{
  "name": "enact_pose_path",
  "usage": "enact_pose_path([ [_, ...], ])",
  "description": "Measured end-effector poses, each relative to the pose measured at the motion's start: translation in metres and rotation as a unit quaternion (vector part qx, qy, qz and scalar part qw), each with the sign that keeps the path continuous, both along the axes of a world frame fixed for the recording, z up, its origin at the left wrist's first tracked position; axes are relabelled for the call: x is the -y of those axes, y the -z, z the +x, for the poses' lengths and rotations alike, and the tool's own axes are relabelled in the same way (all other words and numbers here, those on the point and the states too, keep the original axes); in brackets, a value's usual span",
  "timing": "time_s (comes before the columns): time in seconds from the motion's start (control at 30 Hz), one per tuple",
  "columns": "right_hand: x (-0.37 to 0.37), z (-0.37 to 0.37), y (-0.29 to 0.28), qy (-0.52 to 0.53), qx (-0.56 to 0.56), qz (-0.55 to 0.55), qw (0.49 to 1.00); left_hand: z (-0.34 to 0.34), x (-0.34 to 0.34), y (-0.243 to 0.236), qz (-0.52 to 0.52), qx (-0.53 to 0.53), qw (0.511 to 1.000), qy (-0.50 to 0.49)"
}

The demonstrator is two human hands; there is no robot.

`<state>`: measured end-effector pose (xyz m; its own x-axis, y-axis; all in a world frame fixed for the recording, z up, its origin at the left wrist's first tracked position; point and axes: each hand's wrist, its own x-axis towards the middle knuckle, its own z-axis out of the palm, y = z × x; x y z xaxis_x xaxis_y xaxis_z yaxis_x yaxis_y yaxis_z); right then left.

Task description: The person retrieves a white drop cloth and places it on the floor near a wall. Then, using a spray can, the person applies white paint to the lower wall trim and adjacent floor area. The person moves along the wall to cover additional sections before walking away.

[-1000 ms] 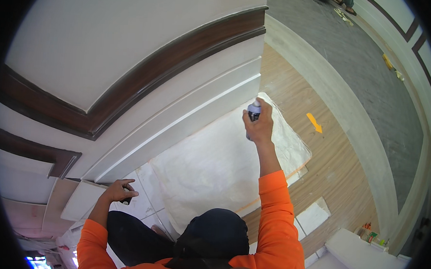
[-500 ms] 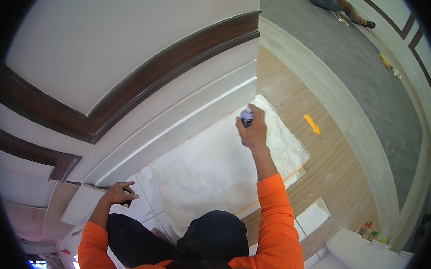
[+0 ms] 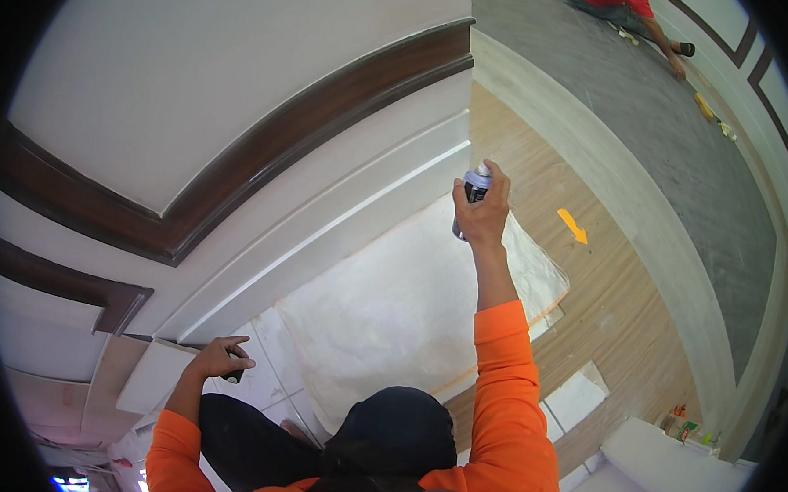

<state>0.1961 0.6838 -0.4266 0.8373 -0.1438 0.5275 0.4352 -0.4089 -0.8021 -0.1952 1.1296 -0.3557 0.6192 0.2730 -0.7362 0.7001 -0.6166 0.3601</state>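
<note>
My right hand (image 3: 488,213) is wrapped round a spray can (image 3: 475,190) with a dark label and a pale top, the index finger at its nozzle. It is held out over the far end of a white sheet (image 3: 383,289), close to the wall's corner. At the lower left, my left hand (image 3: 218,358) is closed round a small dark, cap-like thing (image 3: 233,375), partly hidden by the fingers. That hand is held above white tiles beside the wall's base. The sheet lies on the floor along the white wall.
Dark brown moulding (image 3: 320,124) runs along the wall at left. An orange arrow (image 3: 573,227) marks the wood-look floor. At the far right, a person in a red top (image 3: 623,3) sits by the opposite wall, near a yellow tool (image 3: 703,106). A loose tile (image 3: 576,399) lies right of my arm.
My right hand and the spray can have moved farther away and slightly right. My left hand has hardly moved. The other person has leaned over, an arm now reaching to the floor.
</note>
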Motion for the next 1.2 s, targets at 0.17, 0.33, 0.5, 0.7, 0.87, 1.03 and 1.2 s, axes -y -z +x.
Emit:
enact_pose_path([
  [0.17, -0.008, -0.004, -0.002, -0.071, -0.006, -0.059, 0.996, 0.006, 0.004, 0.001, -0.004, -0.003, 1.000, -0.002],
  [0.33, 0.006, 0.009, 0.001, 0.016, -0.023, -0.011, 1.000, 0.007, 0.002, 0.004, -0.008, -0.011, 1.000, -0.009],
  [0.5, 0.007, -0.015, 0.019, -0.018, 0.007, -0.026, 0.999, 0.006, -0.002, 0.006, -0.017, -0.002, 1.000, -0.015],
  [0.7, -0.016, -0.055, 0.042, -0.110, -0.045, -0.041, 0.992, 0.006, 0.000, 0.009, -0.032, -0.001, 0.999, -0.031],
  [0.87, -0.015, -0.046, 0.063, -0.094, -0.107, -0.057, 0.988, 0.005, -0.002, 0.010, -0.019, -0.001, 0.999, -0.027],
  [1.03, -0.005, -0.020, 0.066, 0.001, -0.105, -0.034, 0.994, 0.006, 0.002, 0.006, -0.015, -0.003, 1.000, -0.026],
  [1.2, 0.006, -0.020, 0.071, 0.033, -0.115, -0.013, 0.993, 0.005, 0.005, 0.003, -0.015, -0.002, 0.999, -0.032],
])
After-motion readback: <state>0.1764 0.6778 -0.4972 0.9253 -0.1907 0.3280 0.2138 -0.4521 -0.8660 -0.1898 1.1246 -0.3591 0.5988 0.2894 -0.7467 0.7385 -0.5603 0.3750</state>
